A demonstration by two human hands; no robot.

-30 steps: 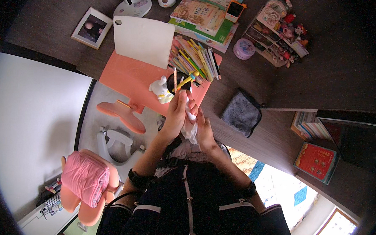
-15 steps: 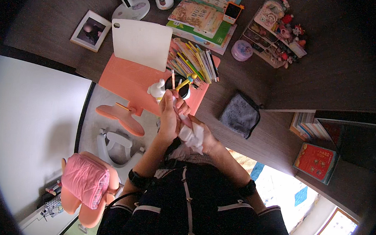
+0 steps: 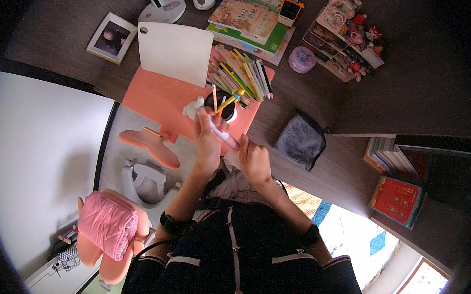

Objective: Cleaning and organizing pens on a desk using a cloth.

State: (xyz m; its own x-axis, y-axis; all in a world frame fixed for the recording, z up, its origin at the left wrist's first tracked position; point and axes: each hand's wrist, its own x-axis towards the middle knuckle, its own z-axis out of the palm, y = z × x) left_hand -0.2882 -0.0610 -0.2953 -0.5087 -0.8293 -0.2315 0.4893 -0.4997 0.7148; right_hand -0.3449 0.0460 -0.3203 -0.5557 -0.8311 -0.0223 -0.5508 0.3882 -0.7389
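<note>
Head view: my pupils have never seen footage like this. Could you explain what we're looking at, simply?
There is no machine here, only a person's bare hands. A wide fisheye camera worn on the head looks down, so straight edges bend near the rim.

The left hand holds a slim pink-and-white object; too little shows to say what it is. The right hand holds a white wipe at its lower end.

On the coral-pink desktop are a white sheet, a spread of pencils and a white animal-shaped pen holder.
</note>
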